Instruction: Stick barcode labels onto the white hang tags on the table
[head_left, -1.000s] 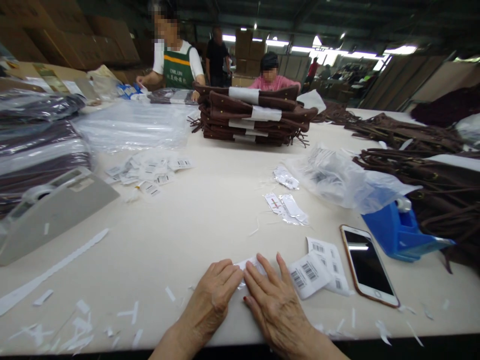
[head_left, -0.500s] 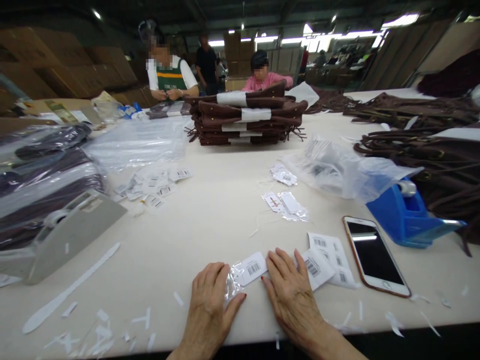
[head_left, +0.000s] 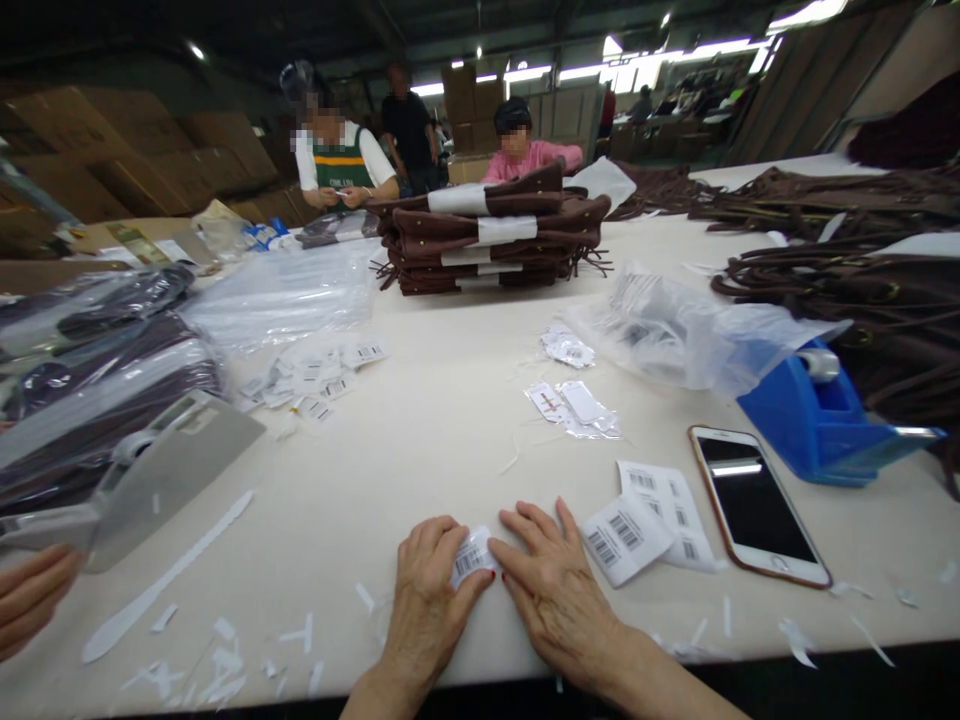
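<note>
Currently: your right hand (head_left: 553, 582), spread; your left hand (head_left: 426, 592) on a tag (head_left: 471, 554), grip unclear; uneven pressure may crease it.

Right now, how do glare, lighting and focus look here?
Head view: white glare streaks the black-screened white phone; head view, background: white overhead lights blaze against dim surroundings; head view, foreground: fine print on the small white barcode label at the left hand is too soft to read.

Near: wht tag (head_left: 471, 556), blk-striped barcode (head_left: 469, 562). Right: blue tape dispenser (head_left: 814, 430), wht phone (head_left: 759, 506) w/ blk screen (head_left: 757, 498). Left: grey dispenser (head_left: 180, 475) — far: dk brown stack (head_left: 457, 238), wht bands (head_left: 507, 230).
</note>
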